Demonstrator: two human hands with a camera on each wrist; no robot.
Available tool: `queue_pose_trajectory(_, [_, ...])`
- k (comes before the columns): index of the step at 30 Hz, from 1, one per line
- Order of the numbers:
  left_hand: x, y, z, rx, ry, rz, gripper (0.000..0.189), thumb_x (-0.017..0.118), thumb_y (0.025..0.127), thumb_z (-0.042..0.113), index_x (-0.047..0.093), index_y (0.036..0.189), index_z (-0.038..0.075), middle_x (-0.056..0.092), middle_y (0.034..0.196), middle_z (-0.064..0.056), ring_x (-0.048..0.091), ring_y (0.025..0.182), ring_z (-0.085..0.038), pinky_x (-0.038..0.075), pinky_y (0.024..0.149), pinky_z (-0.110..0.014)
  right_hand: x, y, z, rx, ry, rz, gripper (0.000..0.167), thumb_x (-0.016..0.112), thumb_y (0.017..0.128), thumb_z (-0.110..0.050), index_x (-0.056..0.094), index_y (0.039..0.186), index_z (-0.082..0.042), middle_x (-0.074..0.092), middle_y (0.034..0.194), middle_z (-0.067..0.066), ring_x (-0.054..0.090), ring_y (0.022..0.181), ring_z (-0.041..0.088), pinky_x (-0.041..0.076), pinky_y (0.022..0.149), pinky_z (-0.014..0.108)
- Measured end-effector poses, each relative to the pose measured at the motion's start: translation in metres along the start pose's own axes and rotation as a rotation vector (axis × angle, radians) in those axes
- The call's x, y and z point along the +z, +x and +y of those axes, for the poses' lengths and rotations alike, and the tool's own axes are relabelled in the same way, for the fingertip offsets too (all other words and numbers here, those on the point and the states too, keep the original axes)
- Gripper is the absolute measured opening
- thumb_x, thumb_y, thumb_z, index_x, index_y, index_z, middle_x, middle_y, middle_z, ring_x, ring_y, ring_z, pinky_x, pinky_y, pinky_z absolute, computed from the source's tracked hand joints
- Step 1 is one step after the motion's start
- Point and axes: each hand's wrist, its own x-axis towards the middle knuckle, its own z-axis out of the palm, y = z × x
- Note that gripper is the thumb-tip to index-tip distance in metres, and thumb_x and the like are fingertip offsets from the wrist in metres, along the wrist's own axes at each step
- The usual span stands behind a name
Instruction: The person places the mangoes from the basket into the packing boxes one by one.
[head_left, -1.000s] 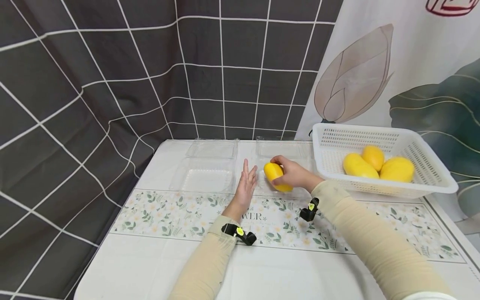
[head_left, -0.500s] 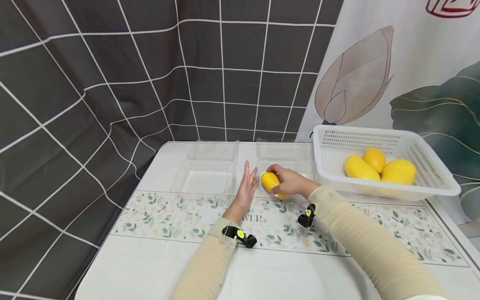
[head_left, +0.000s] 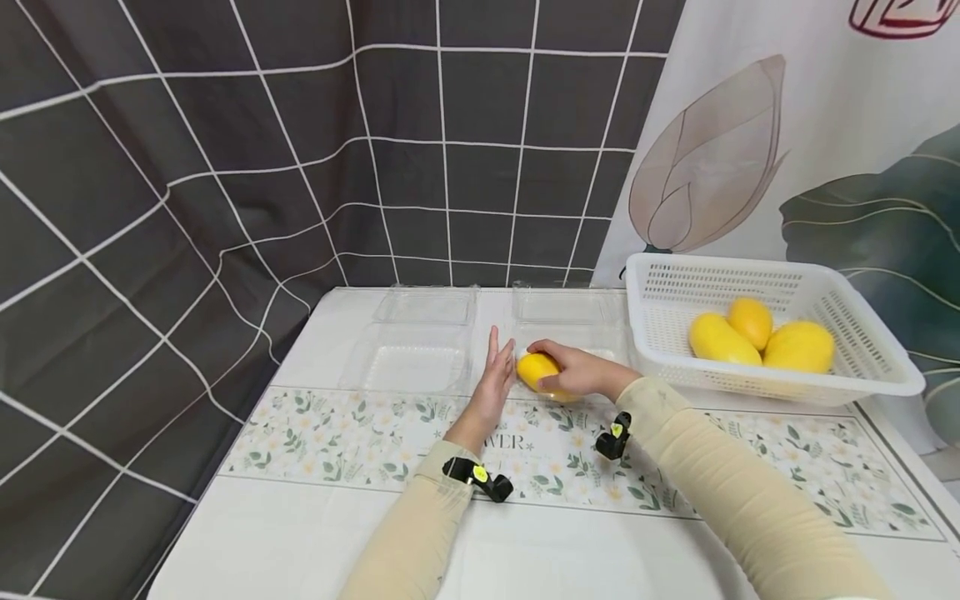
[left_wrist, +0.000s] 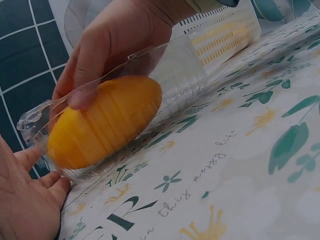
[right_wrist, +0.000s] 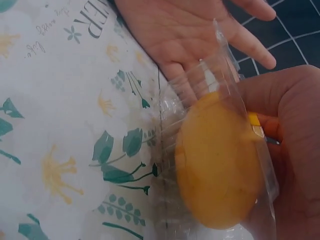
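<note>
Yellow fruit [head_left: 534,367] held inside the right clear container [head_left: 602,337]

At left, a clear container [head_left: 415,363] is seen with its lid raised on the far side. Just right of it, the left hand [head_left: 491,387] is held with fingers straight and spread, placed at the right container's left end; nothing is gripped by it. Between the hands, the fruit is seen through the container's near wall, gripped from above and the right by the curled right hand [head_left: 581,372]. At far right, three yellow fruits [head_left: 724,338] are held in a white basket [head_left: 708,271].
</note>
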Motion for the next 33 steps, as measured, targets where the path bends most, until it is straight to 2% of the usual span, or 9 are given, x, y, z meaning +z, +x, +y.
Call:
queue_pose_trajectory(3, [0.001, 0.001, 0.000, -0.014, 0.003, 0.013, 0.061, 0.022, 0.110, 0.043, -0.014, 0.160, 0.041, 0.008, 0.170, -0.005, 0.010, 0.156, -0.026, 0.014, 0.126, -0.040, -0.004, -0.003, 0.000, -0.033, 0.023, 0.027, 0.069, 0.062, 0.098, -0.022, 0.030, 0.156, -0.002, 0.037, 0.157, 0.022, 0.039, 0.141, 0.042, 0.031, 0.117, 0.059])
queue_pose_trajectory(6, [0.001, 0.001, 0.001, -0.011, 0.004, 0.018, 0.062, 0.024, 0.110, 0.045, -0.014, 0.160, 0.041, 0.009, 0.170, -0.005, 0.010, 0.155, -0.026, 0.014, 0.126, -0.039, -0.015, -0.006, -0.001, -0.047, 0.025, 0.077, 0.071, 0.061, 0.100, -0.025, 0.026, 0.158, -0.003, 0.030, 0.162, 0.022, 0.028, 0.147, 0.046, 0.028, 0.117, 0.062])
queue_pose_trajectory(10, [0.001, 0.000, 0.002, -0.015, 0.006, 0.020, 0.062, 0.023, 0.110, 0.044, -0.014, 0.160, 0.041, 0.008, 0.170, -0.006, 0.011, 0.155, -0.028, 0.013, 0.126, -0.041, -0.037, -0.014, -0.003, -0.061, -0.021, 0.153, 0.069, 0.062, 0.101, -0.027, 0.030, 0.157, -0.004, 0.035, 0.159, 0.022, 0.032, 0.145, 0.046, 0.031, 0.114, 0.065])
queue_pose_trajectory(15, [0.000, -0.002, 0.000, -0.005, 0.003, 0.025, 0.061, 0.022, 0.111, 0.040, -0.013, 0.160, 0.040, 0.008, 0.170, -0.008, 0.011, 0.155, -0.030, 0.013, 0.126, -0.042, -0.076, -0.027, -0.003, -0.062, -0.082, 0.241, 0.063, 0.060, 0.102, -0.024, 0.033, 0.154, -0.002, 0.038, 0.156, 0.023, 0.035, 0.143, 0.046, 0.033, 0.113, 0.065])
queue_pose_trajectory(19, [0.001, -0.002, -0.001, 0.002, 0.000, 0.025, 0.060, 0.023, 0.111, 0.041, -0.012, 0.160, 0.042, 0.009, 0.170, -0.007, 0.011, 0.155, -0.029, 0.013, 0.126, -0.041, -0.107, -0.043, 0.002, 0.048, -0.231, 0.329, 0.061, 0.059, 0.101, -0.024, 0.035, 0.153, -0.001, 0.042, 0.153, 0.025, 0.040, 0.139, 0.047, 0.035, 0.112, 0.064])
queue_pose_trajectory(23, [0.002, -0.003, -0.003, -0.003, 0.003, 0.021, 0.061, 0.023, 0.110, 0.042, -0.011, 0.160, 0.042, 0.009, 0.170, -0.006, 0.011, 0.155, -0.028, 0.013, 0.126, -0.041, -0.130, -0.061, 0.019, 0.253, -0.369, 0.381, 0.062, 0.058, 0.099, -0.026, 0.037, 0.151, 0.001, 0.043, 0.149, 0.031, 0.042, 0.133, 0.051, 0.034, 0.109, 0.068])
queue_pose_trajectory(27, [0.001, -0.004, -0.005, -0.015, 0.002, 0.028, 0.060, 0.024, 0.110, 0.044, -0.010, 0.160, 0.044, 0.010, 0.170, -0.003, 0.012, 0.155, -0.025, 0.014, 0.125, -0.039, -0.146, -0.083, 0.044, 0.431, -0.403, 0.376, 0.065, 0.062, 0.097, -0.030, 0.040, 0.149, 0.002, 0.041, 0.147, 0.035, 0.040, 0.131, 0.055, 0.032, 0.106, 0.073])
queue_pose_trajectory(33, [0.001, -0.004, -0.003, 0.002, 0.014, 0.024, 0.060, 0.024, 0.109, 0.046, -0.010, 0.159, 0.046, 0.010, 0.170, -0.003, 0.013, 0.155, -0.026, 0.014, 0.126, -0.040, -0.154, -0.110, 0.080, 0.573, -0.363, 0.309, 0.087, 0.073, 0.088, -0.045, 0.038, 0.149, 0.005, 0.040, 0.143, 0.041, 0.043, 0.122, 0.058, 0.035, 0.100, 0.076])
